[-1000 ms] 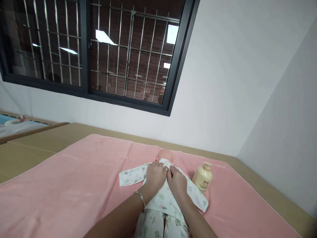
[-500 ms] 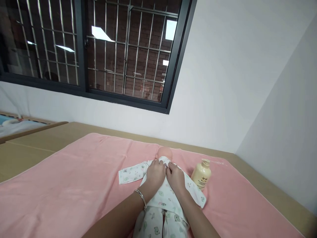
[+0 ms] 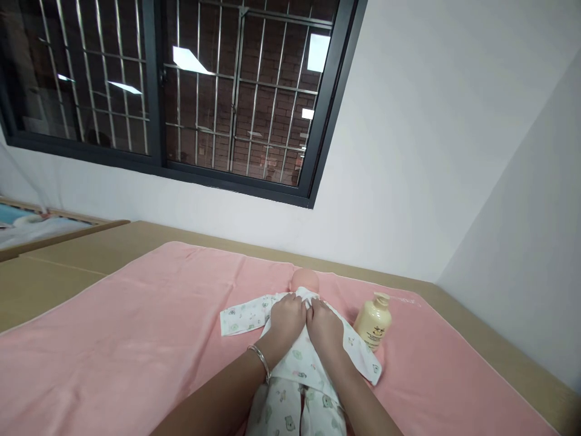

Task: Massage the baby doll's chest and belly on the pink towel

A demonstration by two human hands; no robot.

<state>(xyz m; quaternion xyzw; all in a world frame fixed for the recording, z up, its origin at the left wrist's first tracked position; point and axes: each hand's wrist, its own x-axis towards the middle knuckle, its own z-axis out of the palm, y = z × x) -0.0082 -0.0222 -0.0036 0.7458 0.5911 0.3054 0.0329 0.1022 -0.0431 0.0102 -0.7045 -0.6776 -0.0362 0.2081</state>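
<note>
A baby doll [image 3: 304,280] lies on its back on a pink towel [image 3: 136,339], dressed in a white printed garment [image 3: 295,369] with its sleeves spread to both sides. My left hand [image 3: 287,316] and my right hand [image 3: 323,324] rest side by side on the doll's chest. Their fingers are curled and pinch the garment's edges just below the neck. A silver bracelet [image 3: 259,358] is on my left wrist.
A cream pump bottle [image 3: 374,321] stands on the towel right of the doll. The towel lies on a tan surface [image 3: 54,266] against a white wall, below a barred dark window [image 3: 181,91]. Another bed's edge shows at far left [image 3: 27,224].
My hands stay on the doll's chest with only slight finger shifts at the neckline. The camera view has drifted a little.
</note>
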